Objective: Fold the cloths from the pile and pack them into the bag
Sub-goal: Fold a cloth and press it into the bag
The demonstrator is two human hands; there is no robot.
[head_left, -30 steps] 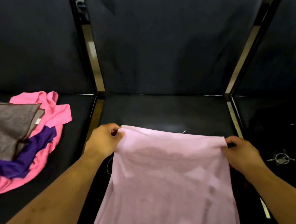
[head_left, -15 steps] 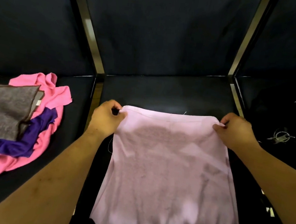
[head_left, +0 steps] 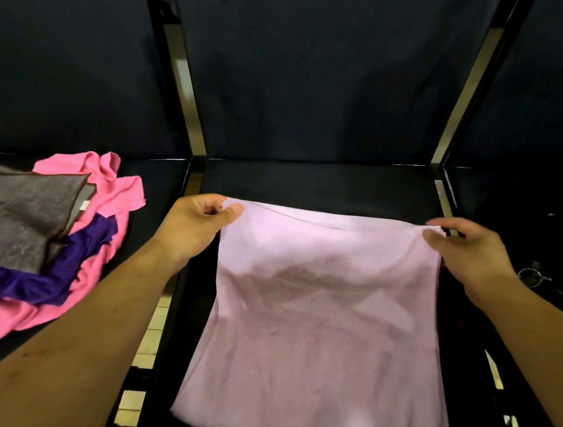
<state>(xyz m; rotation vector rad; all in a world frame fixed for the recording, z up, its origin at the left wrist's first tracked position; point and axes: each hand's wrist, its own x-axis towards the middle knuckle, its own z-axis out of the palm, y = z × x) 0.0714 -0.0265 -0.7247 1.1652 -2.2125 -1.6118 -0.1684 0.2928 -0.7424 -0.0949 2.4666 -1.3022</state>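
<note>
**Pale pink cloth pinched at both far corners on the middle seat**

At 9 o'clock, the pile (head_left: 28,257) lies on the left black seat (head_left: 159,181). A grey cloth (head_left: 18,219) sits on top, a purple cloth (head_left: 72,262) is bunched beneath it, and a hot pink cloth (head_left: 110,190) spreads out under both.

Towards the centre, the left hand (head_left: 196,225) holds the far left corner of the pale pink cloth (head_left: 324,320). Its fingers (head_left: 234,211) are curled in, and the corner is pinched between thumb and forefinger.

The pale pink cloth is spread over the middle seat (head_left: 310,185), running from the centre down to 6 o'clock. Its far edge is stretched straight between the two hands, and its near end hangs over the front of the seat.

At 3 o'clock from the cloth's middle, the right hand (head_left: 468,255) holds the far right corner, its fingers (head_left: 444,224) bent over the edge and pinching it against the thumb.

Further right, a metal ring (head_left: 530,275) glints on the right seat among dark shapes too dim to identify.
</note>
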